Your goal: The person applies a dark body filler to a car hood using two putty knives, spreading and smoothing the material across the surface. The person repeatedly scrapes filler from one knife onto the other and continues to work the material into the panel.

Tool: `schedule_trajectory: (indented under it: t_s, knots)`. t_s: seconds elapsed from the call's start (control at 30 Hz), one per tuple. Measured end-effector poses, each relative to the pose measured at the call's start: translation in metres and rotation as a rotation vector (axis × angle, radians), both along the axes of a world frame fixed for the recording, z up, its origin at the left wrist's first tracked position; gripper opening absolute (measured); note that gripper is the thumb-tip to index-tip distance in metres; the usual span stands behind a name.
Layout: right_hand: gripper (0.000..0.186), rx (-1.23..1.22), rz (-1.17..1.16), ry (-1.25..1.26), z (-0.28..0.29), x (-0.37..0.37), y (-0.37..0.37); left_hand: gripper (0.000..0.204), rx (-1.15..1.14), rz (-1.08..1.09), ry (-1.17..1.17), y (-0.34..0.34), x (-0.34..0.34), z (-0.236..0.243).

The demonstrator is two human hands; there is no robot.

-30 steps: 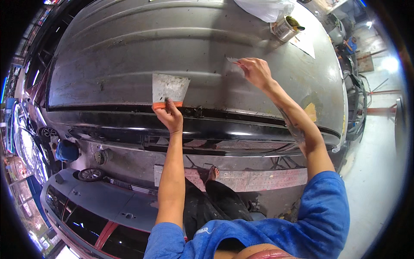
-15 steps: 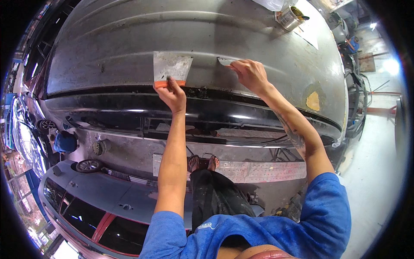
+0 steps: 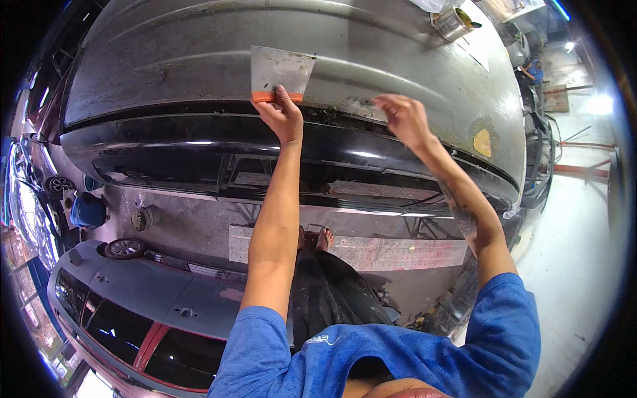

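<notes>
My left hand (image 3: 282, 119) grips a wide metal spreader (image 3: 283, 66) by its orange edge, thumb over the front, raised over the grey car roof (image 3: 186, 60). Dark smudges mark the spreader's blade. To its right, my right hand (image 3: 405, 116) is pinched on a small thin spreader (image 3: 370, 105), blurred, over the roof near the black gutter strip (image 3: 332, 119). A yellowish patch (image 3: 482, 142) shows on the roof right of that hand.
An open metal can (image 3: 450, 25) sits on white paper at the roof's back right. My feet stand on a perforated plank (image 3: 391, 251) beside the car. A grey car (image 3: 186, 302) stands behind me. Co-workers in blue appear at left (image 3: 88, 211) and far right (image 3: 533, 71).
My left hand and its spreader have moved up and slightly right. My right hand has shifted right and a little down since half a second ago, its tool now blurred.
</notes>
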State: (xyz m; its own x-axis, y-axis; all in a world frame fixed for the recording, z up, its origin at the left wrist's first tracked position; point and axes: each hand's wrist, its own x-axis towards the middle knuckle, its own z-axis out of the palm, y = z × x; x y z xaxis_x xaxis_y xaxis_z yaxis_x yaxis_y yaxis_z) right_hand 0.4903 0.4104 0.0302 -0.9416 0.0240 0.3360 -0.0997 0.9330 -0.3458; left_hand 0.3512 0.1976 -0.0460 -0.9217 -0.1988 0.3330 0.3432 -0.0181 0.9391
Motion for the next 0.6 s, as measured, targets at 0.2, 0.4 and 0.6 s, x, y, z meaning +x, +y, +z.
schedule_trajectory:
  t_s: [0.2, 0.4, 0.6]
  knots:
    - [0.026, -0.654, -0.726, 0.009, 0.031, 0.011, 0.097, 0.049, 0.189, 0.1, 0.04, -0.048, -0.015, 0.018]
    - [0.032, -1.12, -0.439, -0.361, 0.05, 0.0, 0.106, 0.039, 0.148, 0.116, 0.058, -0.098, -0.05, 0.013]
    - [0.039, -0.403, -0.192, -0.611, 0.058, -0.038, 0.065, 0.033, -0.082, 0.184, 0.079, -0.095, -0.055, -0.009]
